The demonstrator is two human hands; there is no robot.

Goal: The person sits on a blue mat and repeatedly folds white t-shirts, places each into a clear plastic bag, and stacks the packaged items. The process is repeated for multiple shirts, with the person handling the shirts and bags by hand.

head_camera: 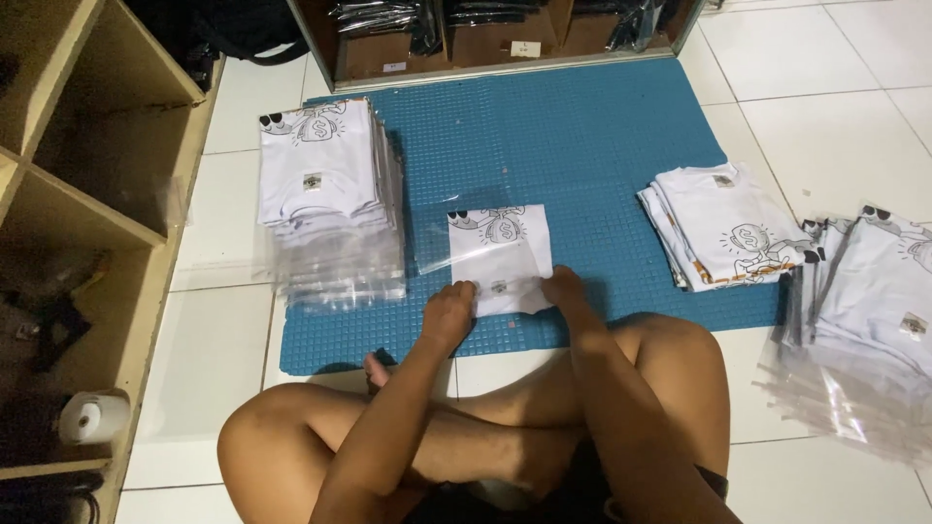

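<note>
A folded white T-shirt with a cartoon print lies inside a clear plastic bag on the blue mat. My left hand presses on the near left edge of the bagged shirt. My right hand holds its near right corner. Both hands rest on the same package, fingers curled onto it. I sit cross-legged on the tiled floor at the mat's near edge.
A stack of bagged white shirts stands at the mat's left. Unbagged folded shirts lie at the mat's right edge, more bagged ones on the floor beyond. Wooden shelves stand on the left, a cabinet ahead.
</note>
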